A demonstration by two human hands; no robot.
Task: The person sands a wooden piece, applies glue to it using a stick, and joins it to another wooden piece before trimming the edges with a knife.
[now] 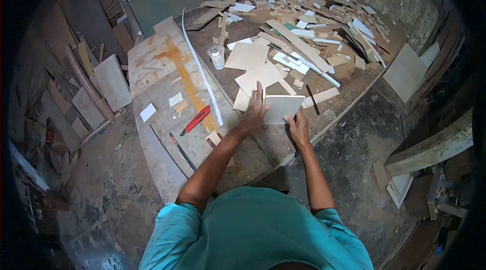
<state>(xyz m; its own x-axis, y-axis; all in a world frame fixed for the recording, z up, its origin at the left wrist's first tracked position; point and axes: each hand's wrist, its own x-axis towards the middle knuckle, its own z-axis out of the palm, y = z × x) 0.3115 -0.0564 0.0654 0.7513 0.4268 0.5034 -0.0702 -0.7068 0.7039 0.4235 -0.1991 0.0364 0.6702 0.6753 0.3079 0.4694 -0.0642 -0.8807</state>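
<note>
A small white board (284, 109) stands tilted up between my hands over the worktable. My left hand (254, 113) holds its left side, fingers stretched along a thin pale edge and the thumb towards the board's face. At the lower right corner, my right hand (298, 127) grips the board with the thumb in front; its other fingers are partly hidden. Just right of the board lies a dark pen-like stick (313, 99). A red utility knife (196, 119) rests on the table left of my left forearm, near a thin dark tool with a red part (182, 151).
Flat plywood pieces (246, 56) and a clear plastic cup (217, 57) lie beyond my hands. Wood offcuts (304, 32) pile up at the back of the worktable (159, 77). A long white strip (201, 72) runs along the left. Boards (112, 82) lean at the left.
</note>
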